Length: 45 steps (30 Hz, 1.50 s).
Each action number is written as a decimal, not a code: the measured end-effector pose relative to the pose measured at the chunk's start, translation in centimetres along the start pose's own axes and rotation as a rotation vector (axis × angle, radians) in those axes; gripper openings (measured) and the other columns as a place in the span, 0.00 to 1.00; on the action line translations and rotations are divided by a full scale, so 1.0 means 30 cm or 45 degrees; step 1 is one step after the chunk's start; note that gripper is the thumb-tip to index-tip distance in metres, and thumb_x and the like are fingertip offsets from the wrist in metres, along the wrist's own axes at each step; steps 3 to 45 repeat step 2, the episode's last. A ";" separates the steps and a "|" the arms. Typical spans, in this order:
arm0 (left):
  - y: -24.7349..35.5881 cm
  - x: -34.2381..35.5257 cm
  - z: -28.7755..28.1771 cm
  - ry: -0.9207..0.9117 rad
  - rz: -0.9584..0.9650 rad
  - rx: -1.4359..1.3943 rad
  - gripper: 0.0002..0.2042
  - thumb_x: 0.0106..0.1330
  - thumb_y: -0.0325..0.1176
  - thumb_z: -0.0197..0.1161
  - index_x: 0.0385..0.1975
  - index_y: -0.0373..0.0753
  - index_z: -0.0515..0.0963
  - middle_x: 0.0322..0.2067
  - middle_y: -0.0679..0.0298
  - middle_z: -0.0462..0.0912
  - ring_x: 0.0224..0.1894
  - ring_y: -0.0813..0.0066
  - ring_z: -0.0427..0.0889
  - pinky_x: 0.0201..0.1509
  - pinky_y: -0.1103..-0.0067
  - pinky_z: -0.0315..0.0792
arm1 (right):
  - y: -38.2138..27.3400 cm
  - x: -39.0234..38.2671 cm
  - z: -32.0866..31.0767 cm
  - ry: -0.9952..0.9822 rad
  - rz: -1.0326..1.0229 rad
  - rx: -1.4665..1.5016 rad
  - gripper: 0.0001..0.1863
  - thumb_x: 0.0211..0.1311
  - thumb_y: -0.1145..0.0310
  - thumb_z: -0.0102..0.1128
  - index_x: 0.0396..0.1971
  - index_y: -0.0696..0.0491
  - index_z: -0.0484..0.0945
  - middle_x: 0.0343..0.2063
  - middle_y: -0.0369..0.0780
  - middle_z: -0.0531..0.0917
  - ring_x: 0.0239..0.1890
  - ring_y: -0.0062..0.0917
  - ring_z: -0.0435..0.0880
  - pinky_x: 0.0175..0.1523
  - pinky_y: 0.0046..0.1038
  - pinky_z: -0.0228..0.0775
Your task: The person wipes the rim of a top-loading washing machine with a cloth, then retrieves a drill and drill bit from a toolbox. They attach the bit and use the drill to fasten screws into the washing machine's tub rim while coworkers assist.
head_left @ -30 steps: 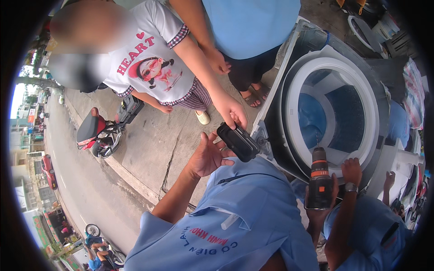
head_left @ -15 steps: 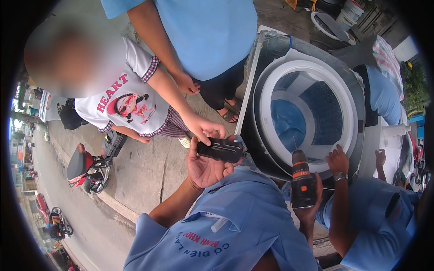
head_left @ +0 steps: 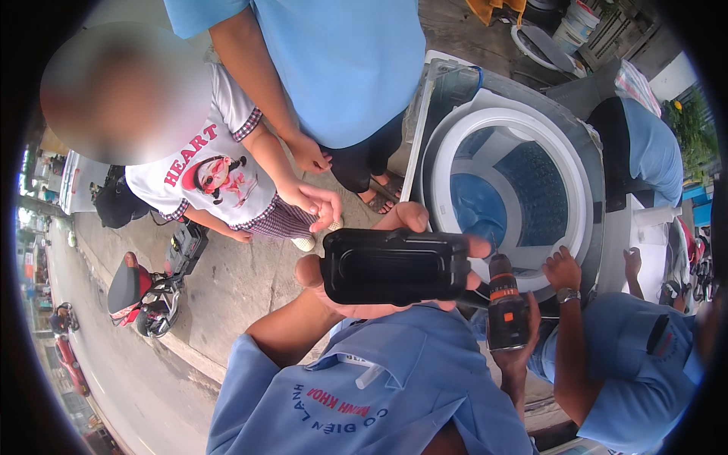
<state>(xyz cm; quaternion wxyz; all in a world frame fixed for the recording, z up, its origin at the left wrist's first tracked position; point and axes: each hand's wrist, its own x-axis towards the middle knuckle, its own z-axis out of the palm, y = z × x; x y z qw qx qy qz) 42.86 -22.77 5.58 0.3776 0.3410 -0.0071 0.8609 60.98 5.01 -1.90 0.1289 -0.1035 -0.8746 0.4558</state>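
My left hand [head_left: 345, 310] is closed around a black rectangular plastic case [head_left: 390, 267], holding it level in front of my chest. The case has rounded corners and a recessed oblong panel; its underside is hidden by my palm. On the right, my right hand [head_left: 528, 326] grips a black and orange cordless drill [head_left: 506, 315], its bit pointing away toward a top-loading washing machine tub. That white tub ring [head_left: 444, 163] has a blue base inside. A person's hand [head_left: 318, 203] hangs in the air just beyond the case, apart from it.
A co-worker's hand [head_left: 563, 267] with a wristwatch rests on the tub's near rim. Beyond the case stands a person in a blue shirt [head_left: 349, 68]. A person in a white printed shirt [head_left: 220, 178] stands at left. A red and black motorbike [head_left: 148, 296] is parked on the pavement.
My left hand has raised the case closer and shifted it slightly right. The other person's fingers, which touched it, have come off. My drill has barely moved.
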 end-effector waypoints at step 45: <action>0.018 0.101 0.071 -0.094 -0.012 0.137 0.51 0.51 0.69 0.71 0.71 0.51 0.54 0.73 0.34 0.39 0.74 0.36 0.52 0.71 0.54 0.62 | -0.014 0.013 -0.022 -0.017 -0.181 -0.130 0.52 0.44 0.74 0.79 0.70 0.54 0.57 0.50 0.45 0.81 0.46 0.31 0.85 0.52 0.29 0.77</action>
